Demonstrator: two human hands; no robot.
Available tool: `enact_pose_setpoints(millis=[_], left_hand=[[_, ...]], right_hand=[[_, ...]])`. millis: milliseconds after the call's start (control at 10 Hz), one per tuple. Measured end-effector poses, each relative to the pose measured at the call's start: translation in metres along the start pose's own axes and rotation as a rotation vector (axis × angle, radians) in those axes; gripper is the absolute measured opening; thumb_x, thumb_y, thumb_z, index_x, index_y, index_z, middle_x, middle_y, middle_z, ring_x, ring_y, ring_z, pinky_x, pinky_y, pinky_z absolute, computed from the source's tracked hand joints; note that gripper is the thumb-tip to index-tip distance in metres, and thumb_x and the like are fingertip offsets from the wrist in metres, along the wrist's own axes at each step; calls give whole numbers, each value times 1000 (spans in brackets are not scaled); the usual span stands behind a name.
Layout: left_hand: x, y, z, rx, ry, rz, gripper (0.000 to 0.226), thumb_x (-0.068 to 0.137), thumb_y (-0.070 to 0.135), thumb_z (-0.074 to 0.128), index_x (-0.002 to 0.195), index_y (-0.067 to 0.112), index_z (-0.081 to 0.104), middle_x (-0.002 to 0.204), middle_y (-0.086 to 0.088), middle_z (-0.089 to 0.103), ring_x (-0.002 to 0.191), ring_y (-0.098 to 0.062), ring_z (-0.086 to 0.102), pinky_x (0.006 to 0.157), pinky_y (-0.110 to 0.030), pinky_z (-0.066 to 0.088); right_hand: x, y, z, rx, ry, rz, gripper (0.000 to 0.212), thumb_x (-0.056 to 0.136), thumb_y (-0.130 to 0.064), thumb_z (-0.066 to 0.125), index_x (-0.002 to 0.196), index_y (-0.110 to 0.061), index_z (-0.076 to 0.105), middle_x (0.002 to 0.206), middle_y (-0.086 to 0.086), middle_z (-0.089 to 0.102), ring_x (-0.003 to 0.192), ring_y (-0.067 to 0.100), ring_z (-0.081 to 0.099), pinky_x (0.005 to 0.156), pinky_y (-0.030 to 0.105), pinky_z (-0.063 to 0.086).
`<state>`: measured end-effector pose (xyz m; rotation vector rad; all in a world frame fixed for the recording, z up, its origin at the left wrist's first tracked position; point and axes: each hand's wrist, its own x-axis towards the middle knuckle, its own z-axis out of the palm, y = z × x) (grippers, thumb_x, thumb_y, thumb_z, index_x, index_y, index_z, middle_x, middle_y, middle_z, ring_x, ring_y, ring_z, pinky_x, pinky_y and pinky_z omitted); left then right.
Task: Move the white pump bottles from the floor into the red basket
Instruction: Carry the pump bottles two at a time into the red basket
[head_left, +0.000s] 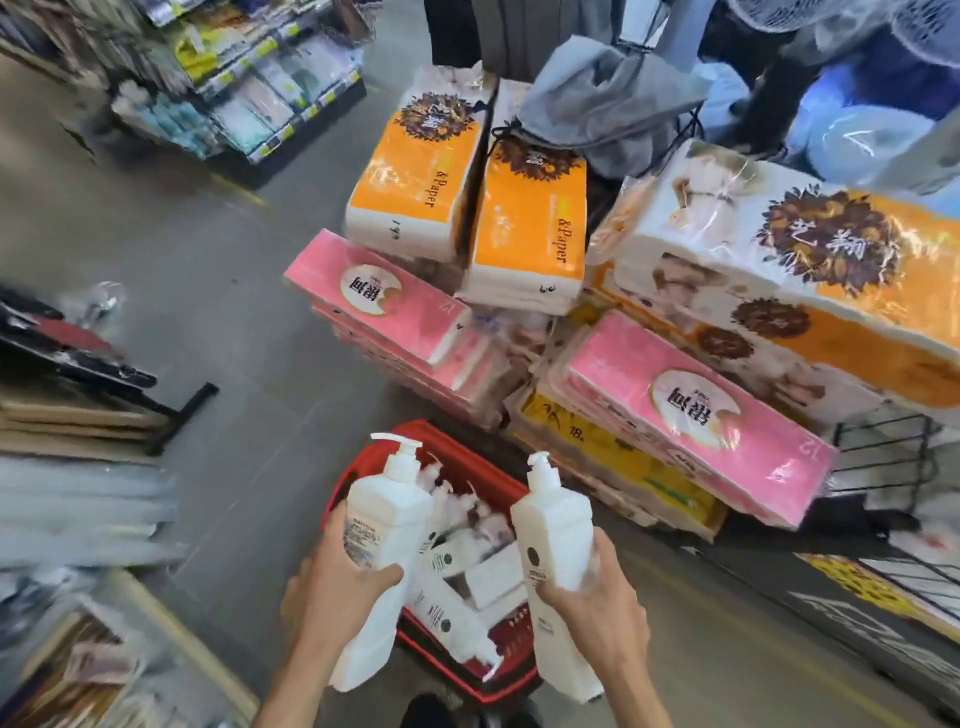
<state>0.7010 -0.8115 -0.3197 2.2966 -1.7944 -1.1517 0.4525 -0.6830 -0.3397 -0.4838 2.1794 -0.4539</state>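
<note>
1. I see two white pump bottles, both held up over the red basket (470, 460). The left bottle (387, 519) is in the left hand (332, 587), and the right bottle (558, 519) is in the right hand (597, 608)
2. The left fingers (382, 574) are wrapped tight round the left bottle. The right fingers (605, 545) are wrapped round the right bottle. Both tops point up and away from me
3. The basket sits on the floor (234, 291) under the hands. A pile of bottles (452, 608) lies inside it, and one pump (491, 667) pokes out over the near edge
4. I think the pile is the big worry. The basket looks quite full, so a bottle dropped on top could roll off and land on the floor
5. A bottle set down hard on a pump could push it in, and soap might squirt out
6. Each hand holds its bottle low down, so a tall top could tip if the hold goes loose
7. Pink packs (384, 301) and orange packs (415, 171) are stacked just behind the basket. A wide swing could bump them
</note>
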Motion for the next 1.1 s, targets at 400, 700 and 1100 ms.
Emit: enact_pose_setpoints(millis=[400, 700, 1100], left_hand=[[160, -17, 204, 392, -291, 204, 106, 72, 41, 83, 158, 34, 20, 153, 5, 47, 133, -24, 51, 101, -42, 44], [212, -55, 283, 579, -442, 341, 89, 80, 42, 76, 153, 37, 26, 145, 7, 52, 125, -24, 57, 95, -41, 46], [193, -8, 226, 672, -490, 667, 47, 95, 36, 59, 140, 36, 47, 136, 8, 58, 119, -16, 58, 93, -34, 49]], right_hand=[[122, 119, 155, 396, 204, 360, 93, 67, -43, 92, 145, -26, 45, 126, -10, 57, 111, 14, 53, 90, 35, 43], [149, 169, 231, 658, 297, 484, 84, 73, -13, 89, 144, -31, 47, 126, -17, 65, 114, 3, 62, 98, 33, 52], [129, 138, 213, 346, 66, 487, 46, 90, -25, 70, 133, -20, 56, 125, 1, 66, 111, 20, 63, 91, 34, 52]])
